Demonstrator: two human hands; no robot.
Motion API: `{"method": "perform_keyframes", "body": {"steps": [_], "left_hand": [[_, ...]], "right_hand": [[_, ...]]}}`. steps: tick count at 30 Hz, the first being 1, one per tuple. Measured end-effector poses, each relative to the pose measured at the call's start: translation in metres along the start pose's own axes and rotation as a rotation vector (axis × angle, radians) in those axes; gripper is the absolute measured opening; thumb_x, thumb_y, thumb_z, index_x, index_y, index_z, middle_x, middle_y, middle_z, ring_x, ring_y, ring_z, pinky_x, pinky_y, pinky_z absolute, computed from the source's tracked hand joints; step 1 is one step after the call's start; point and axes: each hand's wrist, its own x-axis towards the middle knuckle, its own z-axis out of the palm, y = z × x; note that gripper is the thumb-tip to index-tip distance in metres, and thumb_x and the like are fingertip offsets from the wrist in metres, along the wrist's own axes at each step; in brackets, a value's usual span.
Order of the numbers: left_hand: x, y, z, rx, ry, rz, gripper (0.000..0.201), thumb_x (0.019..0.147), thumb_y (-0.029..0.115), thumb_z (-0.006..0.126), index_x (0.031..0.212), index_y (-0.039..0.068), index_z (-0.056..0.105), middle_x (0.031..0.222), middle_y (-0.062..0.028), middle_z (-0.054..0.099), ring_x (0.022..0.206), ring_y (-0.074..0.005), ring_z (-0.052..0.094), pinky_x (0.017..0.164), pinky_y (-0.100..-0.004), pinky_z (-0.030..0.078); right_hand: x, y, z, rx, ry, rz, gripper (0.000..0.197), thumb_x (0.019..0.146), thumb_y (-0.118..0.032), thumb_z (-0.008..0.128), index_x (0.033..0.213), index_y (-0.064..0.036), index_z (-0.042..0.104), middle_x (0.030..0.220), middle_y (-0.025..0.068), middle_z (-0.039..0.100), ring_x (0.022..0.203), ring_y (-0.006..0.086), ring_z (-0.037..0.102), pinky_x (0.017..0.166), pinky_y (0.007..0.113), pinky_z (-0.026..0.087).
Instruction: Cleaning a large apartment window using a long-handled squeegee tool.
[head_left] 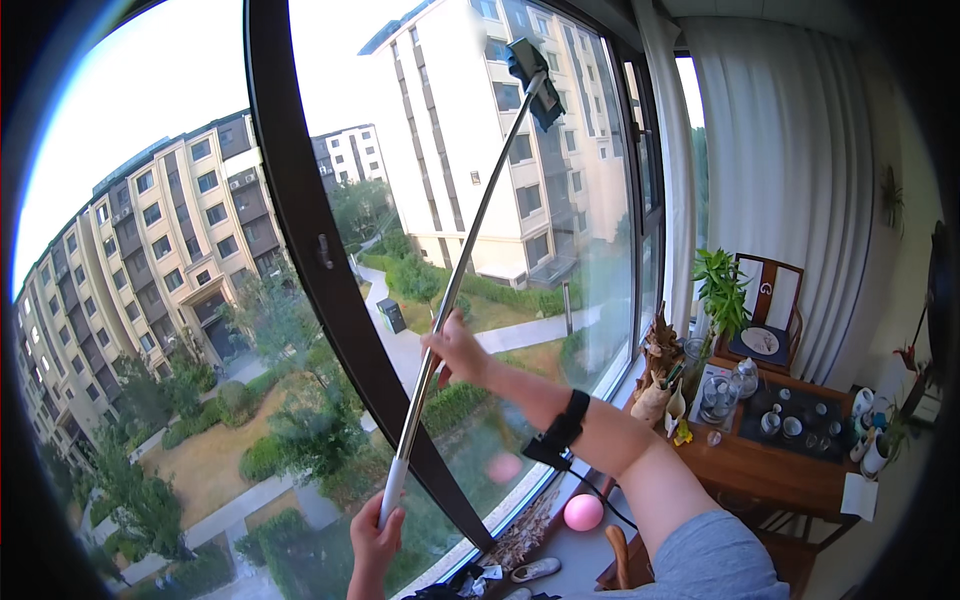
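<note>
A long window-cleaning pole [470, 240] with a silver shaft slants up across the large window [420, 130]. At its top, a dark cloth-covered cleaning head [537, 82] lies against the upper part of the pane, tilted. My left hand [375, 545] is closed round the white grip [395, 490] at the pole's lower end. Higher up the shaft, my right hand [458, 350] is wrapped round the metal, with the forearm reaching in from the lower right. A black strap with a small device [562, 430] circles that forearm, and a cable runs down from it.
A dark window frame post [325, 250] stands left of the pole. On the right, a wooden table [700, 468] holds glass jars, cups and a plant [720, 290]. A chair [765, 310] and pale curtains [790, 180] are behind it. Low down are a pink ball [584, 512] and shoes [537, 570].
</note>
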Motion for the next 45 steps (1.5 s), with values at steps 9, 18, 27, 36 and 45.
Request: {"method": "perform_keyframes", "body": {"steps": [9, 18, 27, 36, 45], "left_hand": [[-0.128, -0.097, -0.093, 0.023, 0.16, 0.151, 0.023, 0.095, 0.02, 0.057, 0.109, 0.001, 0.056, 0.06, 0.0015, 0.047, 0.042, -0.0052, 0.04, 0.037, -0.0206, 0.031], [-0.25, -0.115, -0.147, -0.343, 0.365, -0.236, 0.015, 0.085, 0.013, 0.064, 0.088, 0.001, 0.057, 0.056, 0.0012, 0.047, 0.044, -0.0067, 0.042, 0.038, -0.0211, 0.031], [-0.253, -0.153, -0.146, -0.413, 0.227, -0.258, 0.019, 0.087, 0.019, 0.063, 0.095, 0.002, 0.057, 0.059, -0.0015, 0.05, 0.047, -0.0097, 0.044, 0.041, -0.0238, 0.035], [-0.094, -0.054, -0.037, -0.362, 0.172, -0.17, 0.022, 0.091, 0.018, 0.061, 0.076, 0.007, 0.048, 0.053, 0.0012, 0.041, 0.04, -0.0095, 0.038, 0.037, -0.0256, 0.03], [0.067, 0.003, 0.05, -0.163, 0.004, 0.039, 0.023, 0.094, 0.018, 0.057, 0.078, 0.002, 0.053, 0.047, 0.0015, 0.043, 0.033, -0.007, 0.036, 0.032, -0.0239, 0.027]], "right_hand": [[-0.089, 0.001, 0.145, -0.062, -0.187, 0.065, 0.042, 0.093, -0.014, 0.051, 0.112, 0.0034, 0.018, 0.084, 0.0136, 0.054, 0.063, 0.0207, 0.067, 0.041, 0.032, 0.056], [-0.15, 0.03, 0.237, -0.014, -0.605, 0.158, 0.038, 0.096, -0.014, 0.051, 0.115, 0.0011, 0.021, 0.09, 0.0105, 0.055, 0.075, 0.0186, 0.066, 0.057, 0.029, 0.055], [-0.17, 0.039, 0.237, -0.022, -0.675, 0.142, 0.036, 0.098, -0.016, 0.048, 0.121, 0.0013, 0.026, 0.086, 0.0089, 0.058, 0.078, 0.0146, 0.062, 0.064, 0.026, 0.05], [-0.074, -0.01, 0.112, -0.108, 0.0, -0.176, 0.031, 0.098, -0.016, 0.048, 0.116, 0.0022, 0.032, 0.075, 0.0097, 0.063, 0.051, 0.0162, 0.059, 0.043, 0.029, 0.047], [0.029, -0.033, -0.043, -0.245, 0.327, -0.265, 0.052, 0.095, -0.014, 0.053, 0.133, 0.0082, 0.026, 0.091, 0.016, 0.063, 0.063, 0.0184, 0.064, 0.048, 0.029, 0.057]]}}
